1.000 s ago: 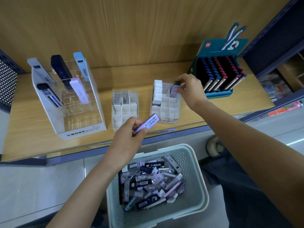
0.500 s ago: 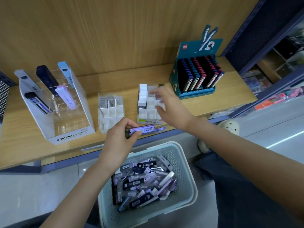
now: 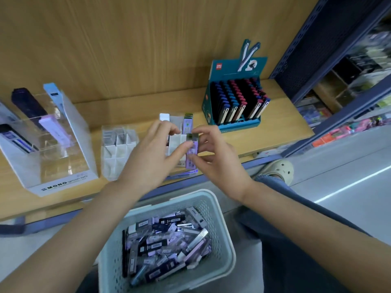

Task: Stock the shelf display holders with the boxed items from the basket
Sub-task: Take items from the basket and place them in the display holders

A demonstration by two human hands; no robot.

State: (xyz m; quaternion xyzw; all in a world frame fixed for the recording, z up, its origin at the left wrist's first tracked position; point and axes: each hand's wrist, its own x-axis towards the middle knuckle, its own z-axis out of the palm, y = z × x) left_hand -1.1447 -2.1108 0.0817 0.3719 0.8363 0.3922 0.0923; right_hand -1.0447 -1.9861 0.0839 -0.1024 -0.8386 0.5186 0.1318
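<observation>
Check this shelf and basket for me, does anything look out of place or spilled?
Nothing looks spilled or damaged. One thin purple item lies flat at the front edge of the shelf, before the white divided holder, not in a slot. The boxes in the basket lie jumbled.

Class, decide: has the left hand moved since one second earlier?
Yes. The left hand went from the front edge of the shelf forward and right to the white divided holder, meeting the right hand on the lilac box.
</observation>
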